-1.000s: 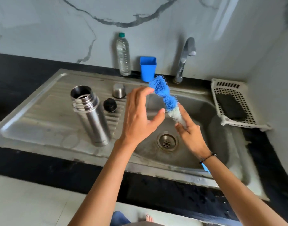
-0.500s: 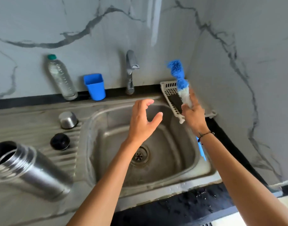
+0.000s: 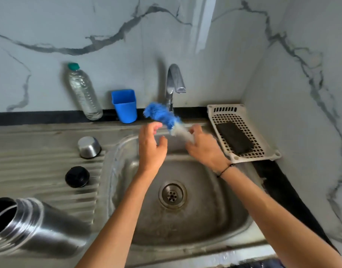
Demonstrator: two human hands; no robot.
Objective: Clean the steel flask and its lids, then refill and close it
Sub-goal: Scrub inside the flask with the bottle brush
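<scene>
Gripping the bottle brush (image 3: 162,116) at centre frame, the right hand (image 3: 204,149) risks flicking water; the left hand (image 3: 150,146) hovers empty, fingers spread, while the steel flask (image 3: 32,227), lower left, could be knocked.

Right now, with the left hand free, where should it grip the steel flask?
Grip the steel flask on its plain body below the threaded neck, left hand coming from the sink side. It stands open-mouthed on the drainboard, probably best kept upright.
</scene>
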